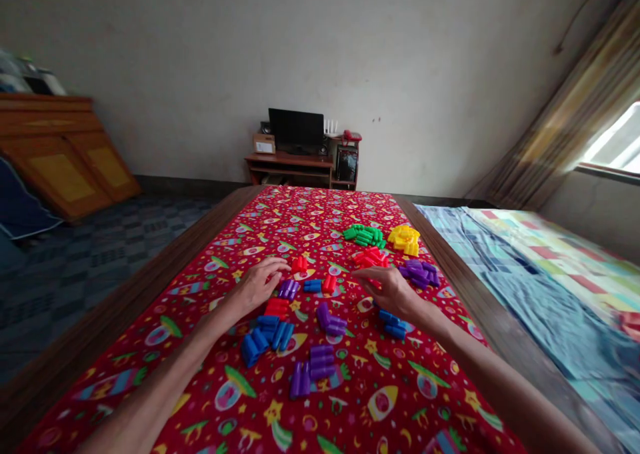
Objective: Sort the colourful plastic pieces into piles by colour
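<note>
My left hand (pixel 257 282) hovers with its fingers stretched out beside a red plastic block (pixel 299 265). Just below its fingertips lies a purple block (pixel 289 289), with red blocks (pixel 277 307) and several blue blocks (pixel 267 334) nearer to me. My right hand (pixel 391 289) reaches in from the right, fingers extended leftwards and apart from the blocks, nearest a red pile (pixel 371 258). Between the hands sit a small blue block (pixel 313 286) and another red one (pixel 329 283). Purple blocks (pixel 321 362) lie closer to me. Blue blocks (pixel 393 324) are partly beneath my right wrist.
Green (pixel 365 235), yellow (pixel 405 239) and purple piles (pixel 419 273) lie at the table's right side. A patterned red cloth (pixel 280 214) covers the wooden table (pixel 453 267). Beyond stands a desk with a monitor (pixel 297 131); a bed (pixel 545 307) is on the right.
</note>
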A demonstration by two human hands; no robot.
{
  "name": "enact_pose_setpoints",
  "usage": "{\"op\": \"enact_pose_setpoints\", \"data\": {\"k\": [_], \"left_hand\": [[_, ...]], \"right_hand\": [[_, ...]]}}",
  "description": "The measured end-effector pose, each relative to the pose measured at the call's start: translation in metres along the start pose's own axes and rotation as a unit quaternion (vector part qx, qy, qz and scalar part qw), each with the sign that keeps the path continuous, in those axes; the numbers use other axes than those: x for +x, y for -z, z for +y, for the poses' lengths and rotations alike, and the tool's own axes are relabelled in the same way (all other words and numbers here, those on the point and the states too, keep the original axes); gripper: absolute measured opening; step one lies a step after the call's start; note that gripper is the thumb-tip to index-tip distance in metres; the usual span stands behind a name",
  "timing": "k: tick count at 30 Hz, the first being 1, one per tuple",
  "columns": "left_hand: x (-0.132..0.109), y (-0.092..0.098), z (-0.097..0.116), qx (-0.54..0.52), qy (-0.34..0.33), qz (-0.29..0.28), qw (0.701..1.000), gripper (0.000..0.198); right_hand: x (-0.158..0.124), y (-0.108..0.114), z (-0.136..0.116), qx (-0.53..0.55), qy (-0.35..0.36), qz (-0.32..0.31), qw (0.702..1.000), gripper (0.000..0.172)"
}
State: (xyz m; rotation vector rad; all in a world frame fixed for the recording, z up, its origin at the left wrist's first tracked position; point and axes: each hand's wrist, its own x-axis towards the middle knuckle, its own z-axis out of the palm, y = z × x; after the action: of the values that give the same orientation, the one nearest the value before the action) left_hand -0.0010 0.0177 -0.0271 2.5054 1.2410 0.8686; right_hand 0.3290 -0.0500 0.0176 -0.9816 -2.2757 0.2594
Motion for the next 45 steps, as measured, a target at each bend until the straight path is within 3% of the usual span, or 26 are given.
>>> {"op": "enact_pose_setpoints", "data": {"k": [3, 5, 8, 10, 12, 15, 17, 19, 23, 26, 31, 35, 38, 41, 43, 45], "left_hand": [[-0.005, -0.002, -0.004, -0.019, 0.008, -0.092, 0.996, 0.037], [-0.01, -0.008, -0.004, -0.029, -0.003, -0.125, 0.992, 0.042], [-0.016, -0.015, -0.005, -0.009, 0.004, -0.101, 0.995, 0.048], [-0.019, -0.014, -0.005, 0.035, 0.044, -0.073, 0.996, 0.051], [-0.023, -0.005, -0.004, 0.077, 0.093, -0.066, 0.99, 0.047], [-0.031, 0.018, 0.006, 0.082, 0.122, -0.153, 0.977, 0.04], [-0.042, 0.03, 0.015, 0.074, 0.114, -0.208, 0.969, 0.042], [-0.059, 0.033, 0.021, 0.083, 0.089, -0.206, 0.971, 0.044], [-0.101, 0.012, 0.018, 0.104, 0.031, -0.14, 0.984, 0.059], [-0.114, -0.007, 0.018, 0.101, 0.03, -0.067, 0.992, 0.048], [-0.078, 0.003, 0.048, 0.029, 0.023, -0.038, 0.999, 0.045], [-0.038, 0.009, 0.085, -0.056, 0.038, -0.022, 0.997, 0.051], [-0.016, -0.013, 0.111, -0.184, 0.056, -0.044, 0.98, 0.055], [0.0, -0.044, 0.127, -0.313, 0.079, -0.047, 0.945, 0.068], [0.006, -0.056, 0.13, -0.356, 0.094, -0.037, 0.929, 0.075], [0.007, -0.055, 0.124, -0.369, 0.094, -0.045, 0.924, 0.075]], "right_hand": [[0.035, -0.029, 0.0, -0.018, 0.04, -0.097, 0.994, 0.018], [0.056, -0.057, -0.001, -0.052, 0.059, -0.158, 0.984, 0.013], [0.078, -0.092, -0.005, -0.126, 0.06, -0.198, 0.97, 0.016], [0.082, -0.095, -0.008, -0.14, 0.064, -0.185, 0.97, 0.017], [0.076, -0.076, -0.008, -0.113, 0.071, -0.146, 0.98, 0.013], [0.045, -0.022, 0.002, -0.071, 0.039, -0.066, 0.995, 0.017], [0.014, 0.015, 0.013, -0.077, -0.015, -0.062, 0.995, 0.023], [-0.019, 0.04, 0.024, -0.109, -0.076, -0.071, 0.989, 0.024], [-0.064, 0.05, 0.036, -0.112, -0.121, -0.071, 0.984, 0.029], [-0.075, 0.041, 0.034, -0.072, -0.129, -0.06, 0.987, 0.034], [-0.072, 0.042, 0.028, -0.068, -0.129, 0.031, 0.989, 0.031], [-0.062, 0.042, 0.008, -0.042, -0.109, 0.011, 0.993, 0.029], [-0.047, 0.024, -0.021, 0.012, -0.07, -0.004, 0.997, 0.031], [-0.027, -0.005, -0.047, 0.058, 0.01, -0.025, 0.998, 0.05], [-0.014, -0.021, -0.053, 0.072, 0.047, -0.029, 0.996, 0.054], [-0.007, -0.029, -0.05, 0.077, 0.044, -0.018, 0.996, 0.048]]}}
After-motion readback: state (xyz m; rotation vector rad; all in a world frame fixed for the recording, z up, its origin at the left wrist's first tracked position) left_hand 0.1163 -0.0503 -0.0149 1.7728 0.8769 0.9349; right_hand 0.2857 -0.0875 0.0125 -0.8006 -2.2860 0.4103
